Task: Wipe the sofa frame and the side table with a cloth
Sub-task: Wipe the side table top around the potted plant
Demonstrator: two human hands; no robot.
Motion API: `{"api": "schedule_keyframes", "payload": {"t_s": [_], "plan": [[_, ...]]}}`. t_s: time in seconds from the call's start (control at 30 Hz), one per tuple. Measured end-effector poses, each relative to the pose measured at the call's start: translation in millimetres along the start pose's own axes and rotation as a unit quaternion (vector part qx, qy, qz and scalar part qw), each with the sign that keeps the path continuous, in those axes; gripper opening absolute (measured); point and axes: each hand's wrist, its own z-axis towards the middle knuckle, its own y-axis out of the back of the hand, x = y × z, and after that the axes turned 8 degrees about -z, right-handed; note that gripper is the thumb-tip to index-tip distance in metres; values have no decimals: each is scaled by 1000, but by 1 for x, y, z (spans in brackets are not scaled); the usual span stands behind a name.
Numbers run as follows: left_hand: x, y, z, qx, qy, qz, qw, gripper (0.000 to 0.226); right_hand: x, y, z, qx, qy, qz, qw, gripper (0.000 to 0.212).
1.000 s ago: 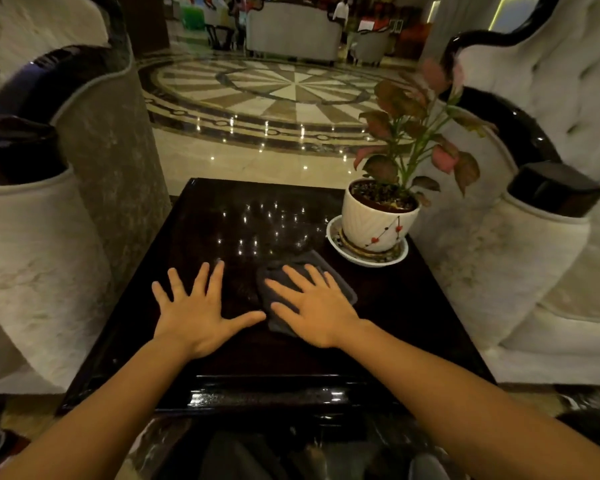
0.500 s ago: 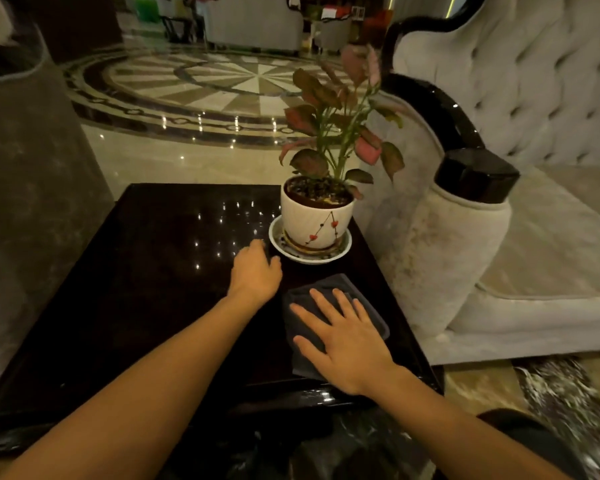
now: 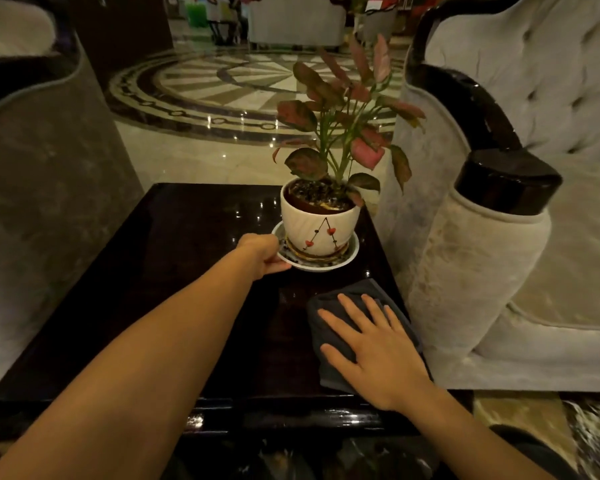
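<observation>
A: Since half a second back, left hand has gone forward from the bare table to the saucer, and it now pinches the rim; right hand has barely shifted.

B: And the right one?

A: Flat, fingers spread wide, pressing the cloth onto the table's near right corner, just short of the sofa arm beside it.

B: How far along?

A: Hard to judge. My guess is the table is partly wiped; the patch under the pot, ahead of the left hand, looks untouched, so moving it seems the step in hand. Whether the dark sofa frame, beyond the right hand, is wiped yet, I cannot tell.

B: Counts, from the one head view?

A: One cloth, one table, one pot, one saucer, two hands. Two sofas flank the table.
</observation>
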Motion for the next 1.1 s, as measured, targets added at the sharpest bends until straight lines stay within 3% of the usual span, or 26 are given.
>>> {"api": "schedule_keyframes", "payload": {"t_s": [0.17,0.33,0.6,0.7,0.8,0.97,1.1], "plan": [[-8,37,7,-43,-12,8,999,15,-24,3,9,15,-5,-4,1000,68],[-11,92,12,-104,-28,-3,994,19,-32,-3,36,22,-67,-5,997,75],[-8,172,12,-154,-23,-57,986,32,-7,8,178,69,-210,1,975,75],[-4,182,11,-166,-19,-71,983,34,25,10,211,64,-141,0,988,73],[-6,183,9,-162,-17,-70,984,30,64,8,213,43,7,0,999,69],[-15,176,13,-173,-17,-16,985,29,88,5,149,27,180,5,983,69],[-18,157,13,-163,-7,-5,987,33,86,4,87,25,243,34,969,65]]}}
